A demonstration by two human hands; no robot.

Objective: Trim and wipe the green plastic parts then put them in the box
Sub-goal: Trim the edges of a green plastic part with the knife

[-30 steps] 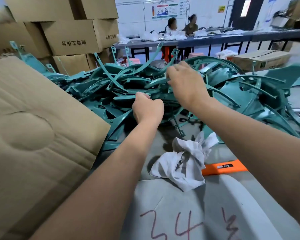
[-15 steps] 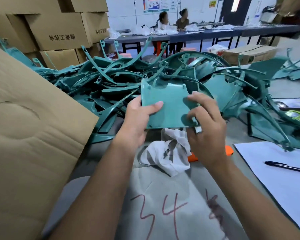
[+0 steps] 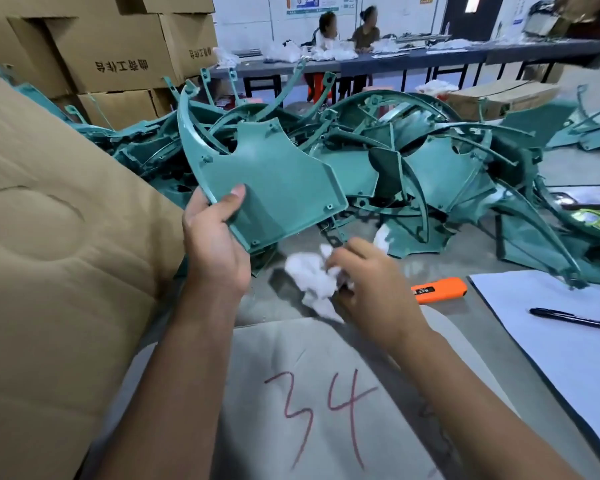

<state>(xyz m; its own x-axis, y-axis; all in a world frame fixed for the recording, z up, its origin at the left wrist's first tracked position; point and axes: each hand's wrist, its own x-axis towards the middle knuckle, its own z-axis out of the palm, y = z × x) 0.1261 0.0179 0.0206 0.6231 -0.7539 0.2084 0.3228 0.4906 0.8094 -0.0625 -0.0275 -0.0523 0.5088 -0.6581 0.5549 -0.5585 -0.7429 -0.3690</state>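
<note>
In the head view, the left hand [image 3: 219, 251] held a flat green plastic panel [image 3: 274, 181] by its near-left edge, thumb pressed on the face and fingers curled behind, lifting it upright above the counter [image 3: 447, 258]. The right hand [image 3: 371, 292] lay lower and to the right, its fingers closed around a crumpled white rag [image 3: 312, 278] that rested on the counter just below the panel's near corner; panel and rag were near but apart. The step in hand looked like the wipe. To do it well, the rag should be bunched firmly so a clean pad faces out, then drawn across the panel's broad face and along its raised rim and screw bosses, while the left hand braces the edge so the thin part does not flex. An orange utility knife [image 3: 439, 289] lay on the counter just right of the right hand, within reach for any trimming. The heap of green parts [image 3: 430, 161] filled the far side of the counter, and a cardboard box flap [image 3: 66, 237] stood at the left, close beside the left hand.
</note>
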